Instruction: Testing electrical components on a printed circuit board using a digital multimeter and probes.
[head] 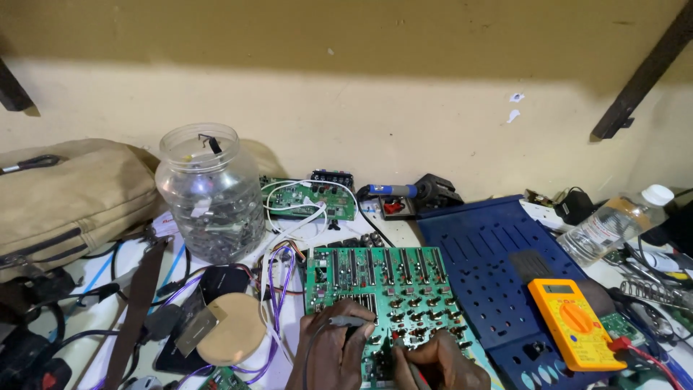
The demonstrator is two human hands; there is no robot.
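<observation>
Holding a thin gray probe (345, 320) in our left hand (328, 354), we press its tip down on the green circuit board (379, 289). The fingers are closed around the probe so the tip stays steady on one small spot. Our right hand (439, 361) is closed too, and a dark thin tool with a bit of red (420, 374) seems to sit in it, but we cannot tell what kind.

The board lies flat on the desk (404, 230), right in front of us, so both hands can rest on its near edge. The yellow meter (574, 323) sits on the blue panel (498, 267) just to the right, face up so we can read it. A red wire (650, 355) runs from it.

The bottom of the picture cuts off our wrists and the near edge of the board. The hands hide the parts under them. The clear jar (208, 191) is full of small dark bits, too tiny to name. The tan bag (68, 191) and the plastic bottle (610, 224) are partly cut off at the sides.
</observation>
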